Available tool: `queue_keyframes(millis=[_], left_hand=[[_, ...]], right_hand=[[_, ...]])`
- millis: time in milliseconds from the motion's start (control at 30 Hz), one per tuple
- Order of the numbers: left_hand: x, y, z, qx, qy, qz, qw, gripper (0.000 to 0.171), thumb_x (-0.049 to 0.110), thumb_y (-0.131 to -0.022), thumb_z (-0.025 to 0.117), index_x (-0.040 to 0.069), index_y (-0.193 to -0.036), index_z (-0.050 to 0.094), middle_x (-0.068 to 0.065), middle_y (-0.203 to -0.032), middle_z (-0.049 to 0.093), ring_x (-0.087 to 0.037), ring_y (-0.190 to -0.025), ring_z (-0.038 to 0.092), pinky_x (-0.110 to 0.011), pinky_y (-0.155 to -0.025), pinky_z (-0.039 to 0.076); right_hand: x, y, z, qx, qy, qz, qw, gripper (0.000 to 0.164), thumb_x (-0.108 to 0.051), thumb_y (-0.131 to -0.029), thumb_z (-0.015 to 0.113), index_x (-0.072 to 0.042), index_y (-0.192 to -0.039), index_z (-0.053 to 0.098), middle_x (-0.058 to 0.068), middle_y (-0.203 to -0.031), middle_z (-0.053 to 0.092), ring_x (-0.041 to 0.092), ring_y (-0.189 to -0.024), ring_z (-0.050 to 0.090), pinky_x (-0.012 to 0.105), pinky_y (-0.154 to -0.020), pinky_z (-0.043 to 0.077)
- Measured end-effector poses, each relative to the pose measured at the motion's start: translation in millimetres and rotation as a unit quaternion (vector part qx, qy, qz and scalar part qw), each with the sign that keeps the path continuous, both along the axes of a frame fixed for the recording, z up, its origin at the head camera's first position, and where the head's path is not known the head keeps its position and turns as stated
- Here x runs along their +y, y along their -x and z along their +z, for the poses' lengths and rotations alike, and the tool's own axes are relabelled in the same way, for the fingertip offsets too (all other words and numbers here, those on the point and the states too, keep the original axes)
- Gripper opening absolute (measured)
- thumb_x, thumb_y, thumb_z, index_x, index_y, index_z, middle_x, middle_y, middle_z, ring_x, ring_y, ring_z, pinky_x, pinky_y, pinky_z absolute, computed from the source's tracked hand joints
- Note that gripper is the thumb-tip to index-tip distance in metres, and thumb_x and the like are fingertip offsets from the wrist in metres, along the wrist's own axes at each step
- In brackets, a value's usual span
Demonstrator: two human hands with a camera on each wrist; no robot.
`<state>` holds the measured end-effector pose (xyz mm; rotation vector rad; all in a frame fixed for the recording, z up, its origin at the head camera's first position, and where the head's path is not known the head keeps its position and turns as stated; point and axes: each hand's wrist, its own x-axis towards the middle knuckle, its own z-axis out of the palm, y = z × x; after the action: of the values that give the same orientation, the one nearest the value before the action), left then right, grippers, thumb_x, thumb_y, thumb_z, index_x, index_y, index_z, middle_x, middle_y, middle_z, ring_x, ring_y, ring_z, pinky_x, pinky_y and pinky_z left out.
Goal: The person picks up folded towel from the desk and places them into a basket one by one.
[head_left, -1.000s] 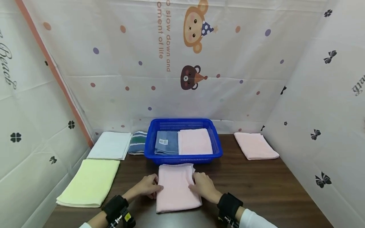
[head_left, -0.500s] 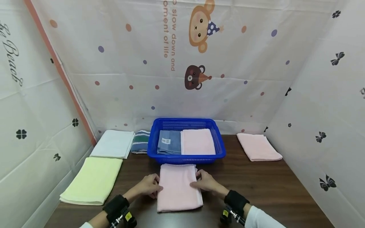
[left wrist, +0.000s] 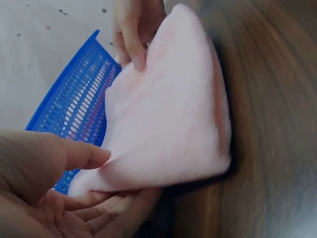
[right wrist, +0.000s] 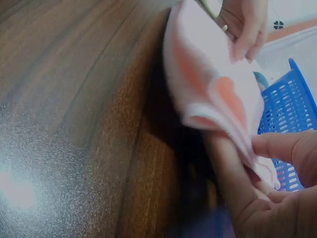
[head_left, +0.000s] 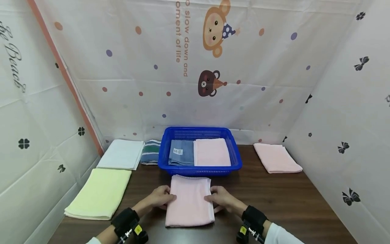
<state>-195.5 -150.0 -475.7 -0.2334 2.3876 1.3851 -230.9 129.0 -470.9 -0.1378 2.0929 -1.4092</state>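
A folded pink towel [head_left: 190, 203] lies between my two hands, just in front of the blue basket. My left hand [head_left: 159, 197] pinches its left edge, thumb on top and fingers underneath, as the left wrist view shows. Along the opposite edge my right hand [head_left: 224, 198] grips it the same way, its fingers reaching under the layers in the right wrist view. Both wrist views show the towel [left wrist: 163, 109] raised at an angle with shadow beneath. In the blue basket [head_left: 199, 171], a blue towel [head_left: 186, 154] with a white label sits beside another pink towel [head_left: 212, 152].
On the left lie a yellow towel [head_left: 99, 193], a white towel [head_left: 122, 154] and a striped towel [head_left: 150, 152] against the basket. Another folded pink towel [head_left: 276, 158] rests at the back right of the wooden table [head_left: 274, 210]. Printed cloth walls [head_left: 146, 44] enclose the table.
My right hand has moved its fingers under the pink towel's right edge, and my left fingers have slid under the left edge. The towel's loose right-hand layers now look lined up.
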Motion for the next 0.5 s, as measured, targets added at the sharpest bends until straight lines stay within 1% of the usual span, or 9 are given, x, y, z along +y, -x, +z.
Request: queue_keyframes(millis=[67,133,233,300,400,500], left_hand=[[1.6,-0.8,-1.5,0.003,-0.008,0.002,1.0,0.023,0.014,-0.094,0.068,-0.002,-0.106,0.056,-0.011,-0.086,0.063,-0.018,-0.075,0.064,-0.04,-0.069,0.064],[2.3,-2.2,-2.1,0.005,-0.019,0.004,0.9998,0.026,0.012,-0.094,0.067,-0.004,-0.11,0.055,-0.011,-0.087,0.062,-0.018,-0.075,0.065,-0.041,-0.069,0.064],[0.8,-5.8,-0.5,0.006,-0.041,-0.001,0.9991,0.029,0.009,-0.093,0.067,-0.006,-0.114,0.055,-0.011,-0.085,0.062,-0.018,-0.074,0.064,-0.042,-0.068,0.064],[-1.2,-8.7,3.1,0.003,-0.06,-0.012,0.9981,0.03,0.009,-0.093,0.066,-0.007,-0.116,0.054,-0.01,-0.084,0.063,-0.018,-0.074,0.064,-0.042,-0.068,0.064],[-5.1,-13.8,12.0,0.001,-0.085,-0.034,0.9958,0.032,0.009,-0.093,0.066,-0.007,-0.118,0.052,-0.01,-0.086,0.065,-0.017,-0.074,0.064,-0.04,-0.066,0.063],[-9.0,-19.8,24.5,-0.007,-0.119,-0.058,0.9911,0.033,0.01,-0.095,0.065,-0.007,-0.118,0.051,-0.01,-0.089,0.069,-0.016,-0.075,0.066,-0.039,-0.067,0.064]], right_hand=[[-0.4,-1.4,0.1,0.003,-0.001,0.0,1.0,0.033,-0.013,-0.099,0.065,0.005,-0.124,0.054,0.006,-0.088,0.066,0.015,-0.073,0.067,0.036,-0.061,0.064],[-0.2,-2.4,0.8,0.01,-0.002,0.0,1.0,0.041,-0.013,-0.1,0.063,0.008,-0.133,0.049,0.008,-0.089,0.07,0.015,-0.072,0.069,0.036,-0.061,0.064],[0.6,-4.7,4.0,0.017,0.007,0.004,1.0,0.042,-0.011,-0.102,0.06,0.01,-0.136,0.047,0.008,-0.088,0.072,0.015,-0.071,0.07,0.036,-0.06,0.063],[1.3,-7.3,7.9,0.02,0.016,0.009,1.0,0.041,-0.009,-0.102,0.06,0.01,-0.135,0.047,0.008,-0.088,0.072,0.015,-0.072,0.07,0.034,-0.059,0.063],[2.8,-11.8,17.3,0.025,0.029,0.022,0.999,0.041,-0.009,-0.101,0.06,0.011,-0.135,0.047,0.007,-0.089,0.073,0.014,-0.072,0.07,0.032,-0.058,0.062],[6.4,-15.7,30.8,0.027,0.037,0.036,0.998,0.041,-0.01,-0.101,0.062,0.01,-0.134,0.049,0.007,-0.088,0.074,0.014,-0.071,0.07,0.031,-0.057,0.062]])
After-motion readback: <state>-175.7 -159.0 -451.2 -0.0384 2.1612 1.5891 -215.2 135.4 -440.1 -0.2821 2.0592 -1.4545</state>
